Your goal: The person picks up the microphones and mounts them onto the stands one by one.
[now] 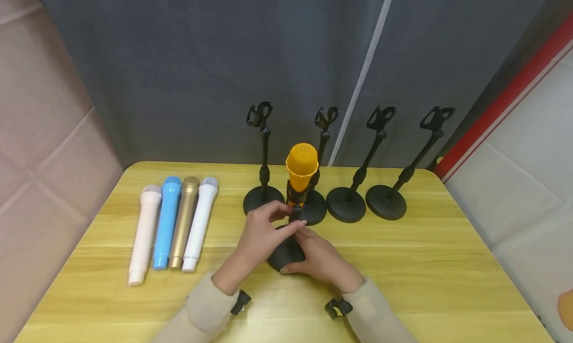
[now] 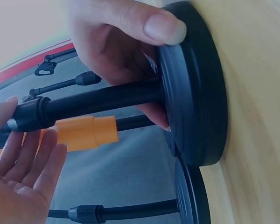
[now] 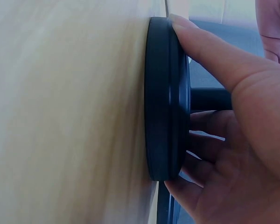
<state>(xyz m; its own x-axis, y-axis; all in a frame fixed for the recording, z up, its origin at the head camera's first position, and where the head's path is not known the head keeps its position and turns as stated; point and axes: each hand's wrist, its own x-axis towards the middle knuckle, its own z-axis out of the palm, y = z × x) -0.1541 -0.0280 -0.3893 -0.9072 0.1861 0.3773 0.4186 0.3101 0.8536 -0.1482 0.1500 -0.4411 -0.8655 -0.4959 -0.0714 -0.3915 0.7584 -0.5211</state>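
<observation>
A black microphone stand (image 1: pixel 285 256) stands at the front of the row, an orange microphone (image 1: pixel 302 166) sitting head-up in its clip. My left hand (image 1: pixel 261 236) holds the stand's pole (image 2: pixel 102 100) at the collar (image 2: pixel 30 115), thumb on one side and fingers on the other. Lower down, my right hand (image 1: pixel 324 261) grips the round base (image 3: pixel 165 98), its thumb on the near rim and its fingers around the far side. The base rests on the table. In the left wrist view the orange microphone's lower end shows behind the pole.
Behind stand several more black stands with bare clips, the leftmost stand (image 1: pixel 264 196) and the rightmost stand (image 1: pixel 386 202) among them. A pink microphone (image 1: pixel 145 233), blue microphone (image 1: pixel 167 223), gold microphone (image 1: pixel 184 223) and white microphone (image 1: pixel 200 223) lie on the wooden table (image 1: pixel 425 283).
</observation>
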